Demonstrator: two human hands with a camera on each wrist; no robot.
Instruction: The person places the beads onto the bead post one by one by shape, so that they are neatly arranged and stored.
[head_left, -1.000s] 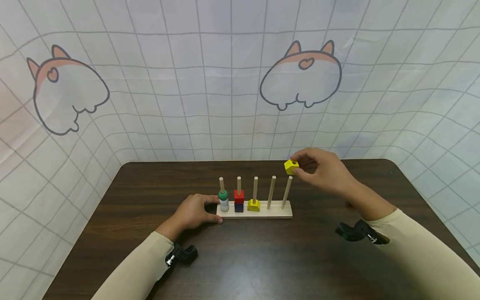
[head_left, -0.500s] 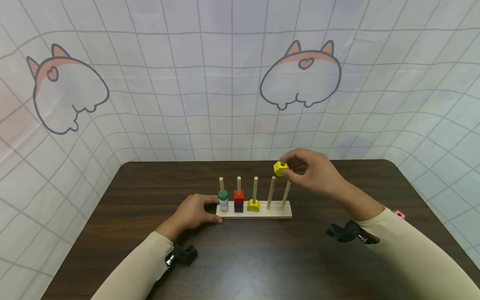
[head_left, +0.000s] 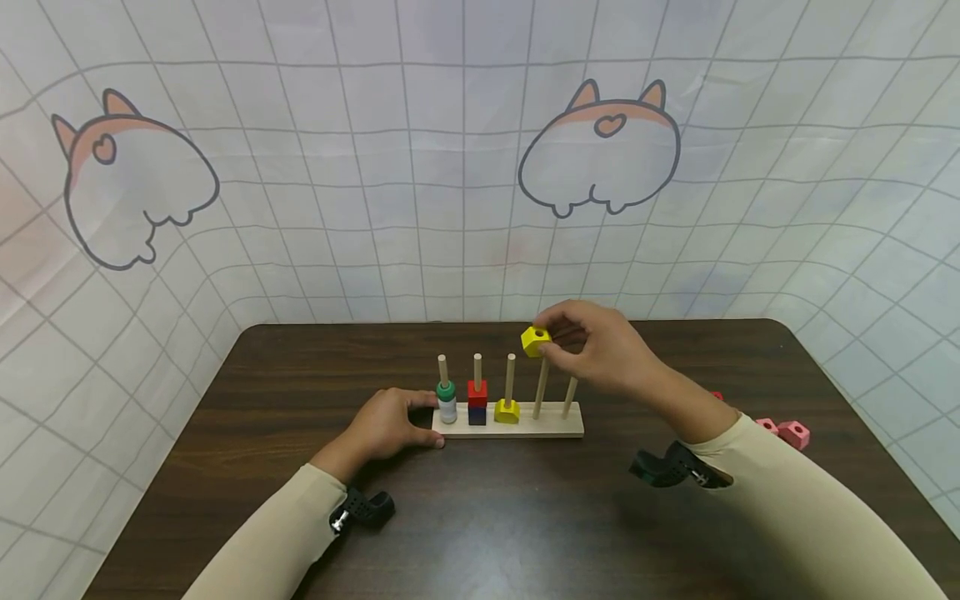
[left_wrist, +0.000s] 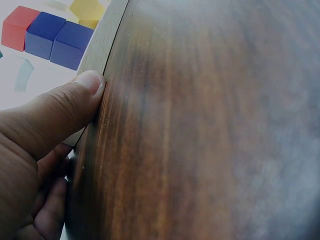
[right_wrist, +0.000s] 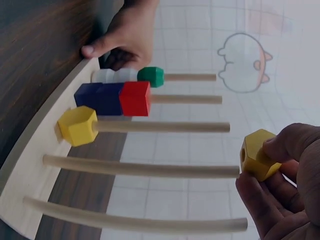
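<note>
My right hand pinches a yellow hexagonal bead with a hole through it, near the top of the fourth peg. My left hand grips the left end of the wooden peg board, thumb along its front edge in the left wrist view. On the board's first peg sits a green bead with white beads below. The second carries a red cube over two blue cubes. Another yellow bead rests at the base of the third peg. The fourth and fifth pegs are bare.
Pink beads lie on the dark wooden table at the right, partly behind the right arm. A red piece shows just above that forearm. A white gridded cloth hangs behind and beside the table.
My right hand has moved left with the yellow bead, from near the fifth peg to the fourth. Pink beads have come into view behind the right arm. The left hand stays put.
</note>
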